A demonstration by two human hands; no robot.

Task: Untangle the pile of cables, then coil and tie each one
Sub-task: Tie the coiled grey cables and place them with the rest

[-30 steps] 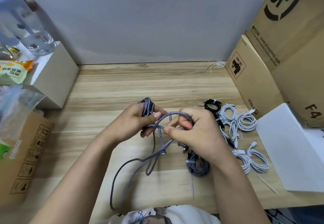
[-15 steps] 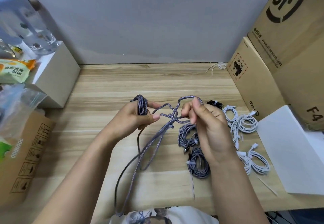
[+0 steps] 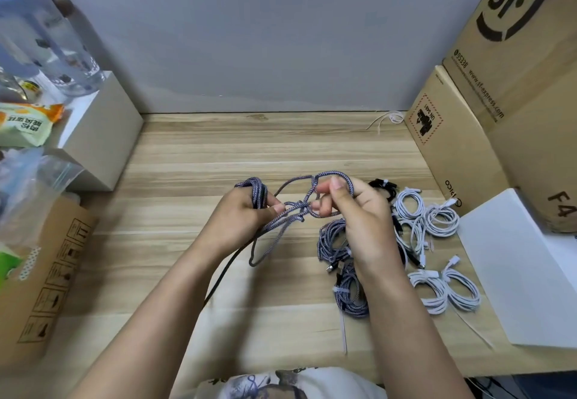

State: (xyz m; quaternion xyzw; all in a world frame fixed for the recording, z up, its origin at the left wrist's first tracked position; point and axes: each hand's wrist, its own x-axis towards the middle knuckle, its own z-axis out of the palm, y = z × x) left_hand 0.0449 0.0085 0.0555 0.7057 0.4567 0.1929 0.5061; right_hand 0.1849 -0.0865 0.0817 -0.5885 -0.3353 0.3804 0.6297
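From my remote seat I see the braided cable [image 3: 282, 222] held up over the wooden table [image 3: 218, 161], strung between both hands. My left hand [image 3: 240, 223] grips a bundle of finished turns at its top, thumb clamped against them. My right hand [image 3: 352, 214] pinches a loop of the same cable between thumb and forefinger, the loop arching over the fingertips. The knot [image 3: 301, 208] sits in the gap between the two hands, nearer the right fingertips than the left thumb, and the strands through it run roughly left to right. That is what the coming move turns on, as I judge it: the right hand is the closer one to pick the knot open, while the left anchors the coil. A loose tail drops from the knot toward the near table edge.

Against the frame half a second back, the right hand has turned its thumb up and lifted the loop higher, and the crossing has tightened into a plainer knot (a second back the hands were almost touching).

Finished braided coils [image 3: 340, 261] lie just under the right wrist, with white coils [image 3: 437, 242] and a black coil [image 3: 382, 186] beyond them to the right
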